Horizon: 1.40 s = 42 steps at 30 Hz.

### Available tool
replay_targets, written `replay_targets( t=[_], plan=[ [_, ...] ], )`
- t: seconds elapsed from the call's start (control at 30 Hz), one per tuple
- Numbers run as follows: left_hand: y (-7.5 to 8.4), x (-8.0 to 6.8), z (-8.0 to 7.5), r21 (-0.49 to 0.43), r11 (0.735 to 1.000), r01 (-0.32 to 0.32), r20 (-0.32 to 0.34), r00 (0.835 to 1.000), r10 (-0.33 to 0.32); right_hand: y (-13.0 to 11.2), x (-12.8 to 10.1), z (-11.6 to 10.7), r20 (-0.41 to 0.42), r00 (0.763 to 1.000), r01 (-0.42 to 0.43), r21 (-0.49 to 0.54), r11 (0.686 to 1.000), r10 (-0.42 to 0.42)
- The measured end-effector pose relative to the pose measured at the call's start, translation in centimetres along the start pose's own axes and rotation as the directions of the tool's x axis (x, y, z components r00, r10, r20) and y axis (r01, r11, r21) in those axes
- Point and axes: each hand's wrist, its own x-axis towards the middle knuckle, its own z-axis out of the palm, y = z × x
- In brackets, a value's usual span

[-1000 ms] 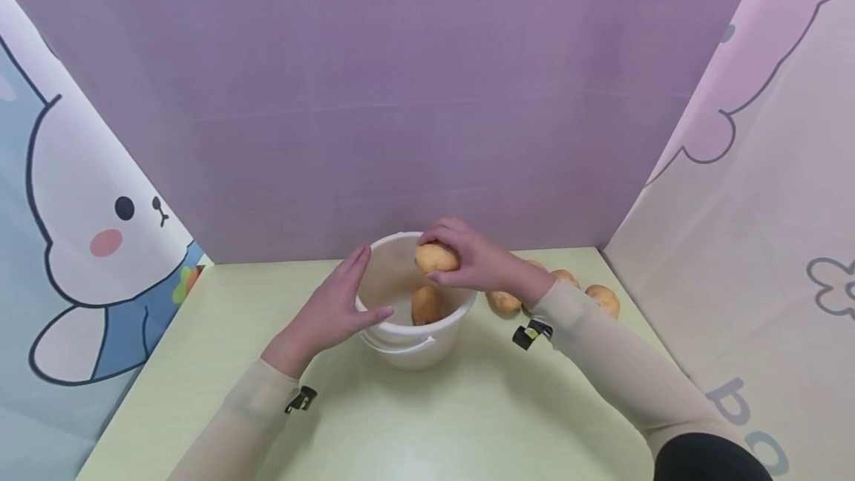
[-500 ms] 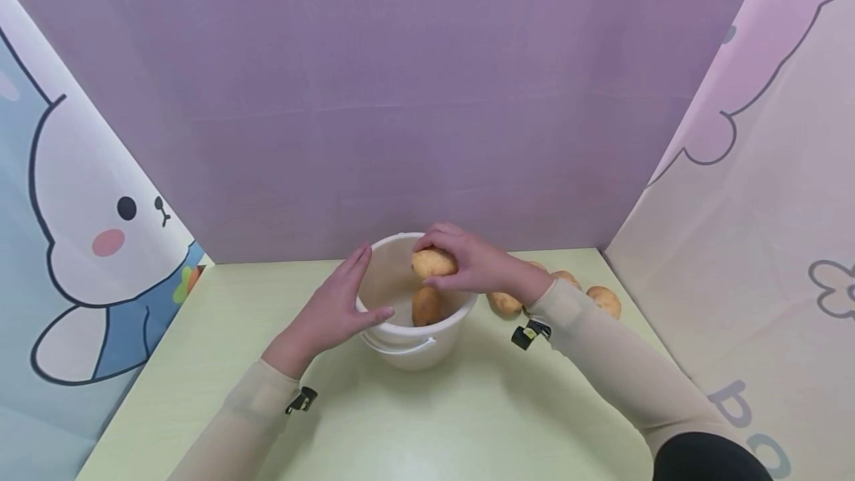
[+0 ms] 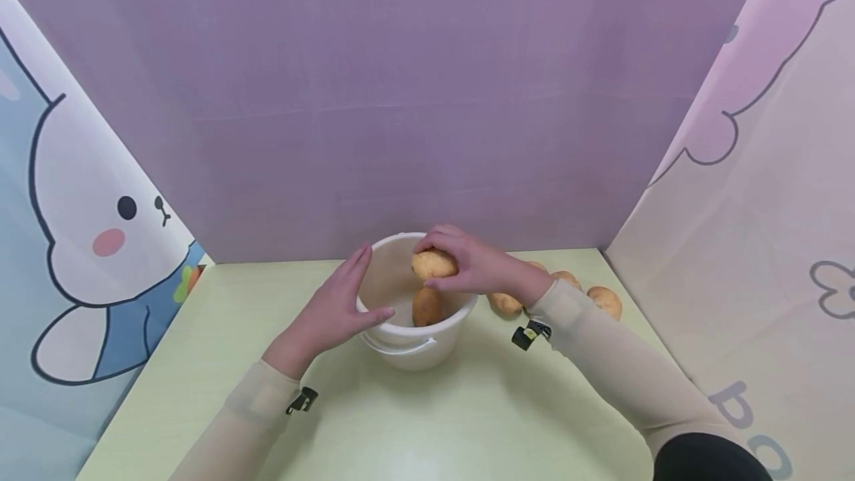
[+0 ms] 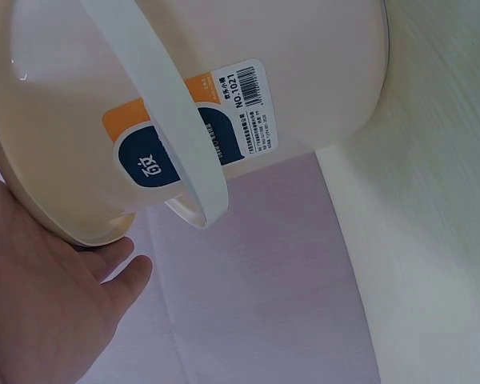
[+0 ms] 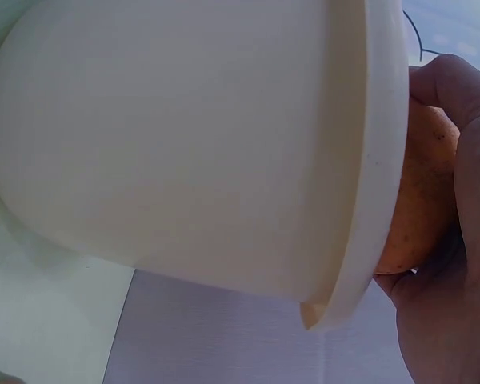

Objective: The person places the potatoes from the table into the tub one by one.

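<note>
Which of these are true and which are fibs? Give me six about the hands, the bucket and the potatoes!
1. The right hand holds a potato. True.
2. Another potato is inside the bucket. True.
3. The bucket lies on its side. False: it stands upright on the table.
4. The left hand holds a potato. False: it is at the bucket's rim.
5. More potatoes lie on the table. True.
6. The bucket has no handle. False: it has a white handle.

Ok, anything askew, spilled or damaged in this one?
Nothing stands out. The bucket stands upright, its handle hanging in front; the right hand grips a potato at the mouth, a second potato lies inside, and the loose potatoes rest on the table. The bucket only looks tipped in the wrist views.
</note>
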Motion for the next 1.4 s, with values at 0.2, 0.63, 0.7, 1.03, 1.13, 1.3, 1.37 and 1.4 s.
replay_targets(
  t=[0.2,0.63,0.7,1.03,1.13,1.3,1.37,1.4],
  plan=[
    [0.01,-0.05,-0.02,0.001,1.0,-0.007,0.0,1.0,0.007,0.09,-0.14,0.27,0.002,1.0,0.002,0.004,1.0,-0.002],
    [0.2,-0.09,-0.2,0.005,1.0,0.001,0.004,1.0,-0.001,0.46,-0.49,0.73,0.034,0.999,-0.031,-0.014,0.999,0.031],
    [0.28,-0.08,-0.25,0.004,1.0,0.006,0.007,1.0,-0.006,0.45,-0.51,0.77,0.037,0.999,-0.035,-0.016,0.999,0.036],
    [0.41,0.01,-0.27,0.0,1.0,0.011,0.013,1.0,-0.011,0.09,-0.58,0.83,0.055,0.997,-0.046,-0.033,0.998,0.048],
    [0.39,0.0,-0.29,0.0,1.0,0.011,0.014,1.0,-0.011,0.14,-0.61,0.9,0.06,0.997,-0.042,-0.037,0.998,0.045],
    [0.32,-0.03,-0.32,0.003,1.0,0.013,0.015,1.0,-0.013,0.12,-0.83,0.94,0.072,0.996,-0.043,-0.033,0.999,0.045],
    [0.31,-0.04,-0.32,0.006,1.0,0.013,0.015,1.0,-0.013,0.04,-0.92,0.86,0.074,0.996,-0.051,-0.027,0.998,0.053],
    [0.31,-0.04,-0.31,0.007,1.0,0.012,0.014,1.0,-0.012,0.02,-0.95,0.81,0.073,0.996,-0.054,-0.025,0.998,0.056]
  ],
)
